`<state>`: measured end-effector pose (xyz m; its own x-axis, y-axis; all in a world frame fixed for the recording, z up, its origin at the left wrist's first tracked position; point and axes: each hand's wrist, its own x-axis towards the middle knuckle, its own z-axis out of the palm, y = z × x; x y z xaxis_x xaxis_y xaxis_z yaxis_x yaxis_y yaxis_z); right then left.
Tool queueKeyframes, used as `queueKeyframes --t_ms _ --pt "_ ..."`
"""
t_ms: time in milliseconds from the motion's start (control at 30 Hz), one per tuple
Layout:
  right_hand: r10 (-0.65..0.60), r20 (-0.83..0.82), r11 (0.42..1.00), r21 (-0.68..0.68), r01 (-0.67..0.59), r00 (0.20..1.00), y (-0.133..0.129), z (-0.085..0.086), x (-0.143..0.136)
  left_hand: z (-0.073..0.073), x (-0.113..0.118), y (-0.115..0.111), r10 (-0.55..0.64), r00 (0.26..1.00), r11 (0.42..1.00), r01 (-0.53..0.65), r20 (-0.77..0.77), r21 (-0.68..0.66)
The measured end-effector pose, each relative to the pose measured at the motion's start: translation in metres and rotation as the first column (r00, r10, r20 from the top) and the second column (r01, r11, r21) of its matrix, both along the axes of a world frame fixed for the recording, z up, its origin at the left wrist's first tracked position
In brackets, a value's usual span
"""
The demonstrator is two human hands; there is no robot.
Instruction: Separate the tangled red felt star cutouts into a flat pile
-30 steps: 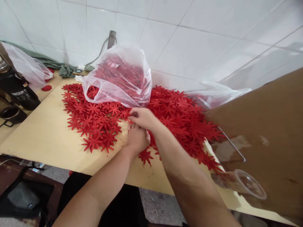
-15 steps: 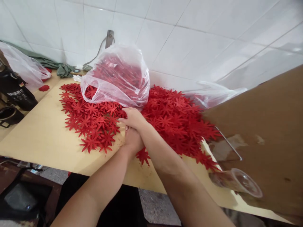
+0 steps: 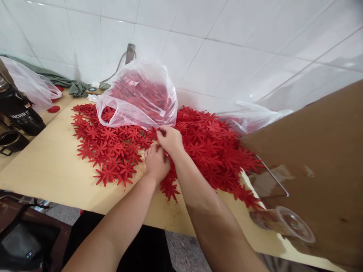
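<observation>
Red flower-shaped pieces lie in a left heap (image 3: 110, 151) and a larger right heap (image 3: 207, 147) on the yellowish tabletop (image 3: 51, 162). Between the heaps, my right hand (image 3: 171, 139) is closed, thumb and forefinger pinched on a red flower piece (image 3: 154, 133). Just below it, my left hand (image 3: 156, 160) rests low near the tabletop with curled fingers; whatever it holds, if anything, is hidden. Behind both hands stands a clear plastic bag (image 3: 141, 94) filled with more red pieces.
At the left are a black bottle (image 3: 22, 111), a dark mug (image 3: 13, 141) and another plastic bag (image 3: 34, 85). A cardboard box (image 3: 317, 162) borders the right side, with a clear plastic cup (image 3: 295, 224) beside it. White tiles cover the wall behind.
My right hand has moved slightly right and off my left hand, and now pinches a red piece. My left hand shows more of its back. The view has shifted slightly.
</observation>
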<state>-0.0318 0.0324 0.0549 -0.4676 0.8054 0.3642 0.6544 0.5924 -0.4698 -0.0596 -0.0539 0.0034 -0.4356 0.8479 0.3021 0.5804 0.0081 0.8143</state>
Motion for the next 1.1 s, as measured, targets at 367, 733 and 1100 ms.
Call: queueKeyframes --t_ms 367,733,1100 --pt "-0.142 -0.607 0.924 -0.364 -0.115 0.782 -0.049 -0.005 0.065 0.006 -0.007 -0.004 -0.075 0.977 0.972 0.028 0.197 0.234" --pt "-0.078 -0.531 0.907 -0.389 -0.161 0.844 -0.077 -0.019 0.065 0.018 0.003 0.002 -0.380 0.156 0.902 0.282 0.912 0.327" --pt "-0.134 -0.420 0.970 -0.242 0.031 0.898 -0.071 -0.027 0.025 0.024 0.005 -0.001 -0.346 0.134 0.927 0.202 0.929 0.317"
